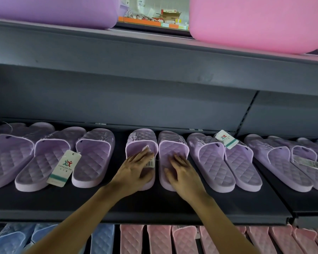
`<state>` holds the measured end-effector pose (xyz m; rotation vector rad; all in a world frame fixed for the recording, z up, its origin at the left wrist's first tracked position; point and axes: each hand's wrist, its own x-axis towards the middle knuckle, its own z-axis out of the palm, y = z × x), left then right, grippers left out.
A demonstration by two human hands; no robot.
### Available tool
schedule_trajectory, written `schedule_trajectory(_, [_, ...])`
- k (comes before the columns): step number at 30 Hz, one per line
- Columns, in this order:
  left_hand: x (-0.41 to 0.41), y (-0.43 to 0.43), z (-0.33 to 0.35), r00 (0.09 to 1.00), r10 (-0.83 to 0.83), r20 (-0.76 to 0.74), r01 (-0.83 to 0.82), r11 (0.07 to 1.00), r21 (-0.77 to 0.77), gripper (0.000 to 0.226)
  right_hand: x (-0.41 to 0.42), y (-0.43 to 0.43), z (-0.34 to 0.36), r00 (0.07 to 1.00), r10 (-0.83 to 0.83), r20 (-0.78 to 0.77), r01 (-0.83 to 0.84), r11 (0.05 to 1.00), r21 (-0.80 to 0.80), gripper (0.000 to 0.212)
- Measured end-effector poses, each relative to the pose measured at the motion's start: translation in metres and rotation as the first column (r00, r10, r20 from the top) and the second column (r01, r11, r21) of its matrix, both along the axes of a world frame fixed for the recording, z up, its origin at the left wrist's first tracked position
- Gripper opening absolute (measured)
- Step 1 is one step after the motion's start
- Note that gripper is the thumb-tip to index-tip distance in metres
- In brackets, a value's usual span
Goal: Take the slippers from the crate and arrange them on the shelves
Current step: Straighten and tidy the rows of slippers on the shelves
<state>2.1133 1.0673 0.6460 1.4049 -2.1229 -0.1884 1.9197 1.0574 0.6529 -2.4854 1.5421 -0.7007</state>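
Slippers fill the tier nearest me: blue quilted foam slippers (101, 239) on the left, pink quilted foam slippers (160, 239) to their right; above them runs the dark grey metal shelf (154, 204), and both forearms reach over its front edge. I have the left hand (136, 169) lying flat, fingers straight, on the insole of the left lilac quilted slipper (141, 142), partly over its white barcode tag (151, 163); the right hand (184, 176) rests spread and flat on the right lilac quilted slipper (173, 143); neither hand grips anything. These 2 stand close side by side, toes toward the back panel, within a row of lilac pairs; a gap shows on their left. The crate is out of view. I judge this the squaring-up step; next I need a light push to line the heels up with the neighbours, then a reach to the crate for another pair. Furthest up sit a bulky purple item (53, 10) and a bulky pink item (255, 21).
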Motion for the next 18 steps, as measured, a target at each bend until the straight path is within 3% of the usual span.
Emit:
schedule_trajectory(12, [-0.002, 0.003, 0.003, 0.995, 0.029, -0.092, -0.027, 0.999, 0.032, 0.073, 0.004, 0.001, 0.003, 1.000, -0.014, 0.017, 0.013, 0.999, 0.043, 0.083])
schedule_trajectory(16, [0.007, 0.010, 0.004, 0.995, 0.009, -0.104, 0.000, 0.997, 0.079, 0.069, 0.002, 0.006, 0.015, 0.998, -0.010, -0.055, 0.012, 1.000, 0.024, 0.057])
schedule_trajectory(18, [0.011, 0.018, 0.008, 0.993, 0.007, -0.120, 0.004, 0.995, 0.095, 0.061, 0.002, 0.010, 0.023, 0.999, -0.024, -0.031, 0.022, 0.998, -0.052, 0.057])
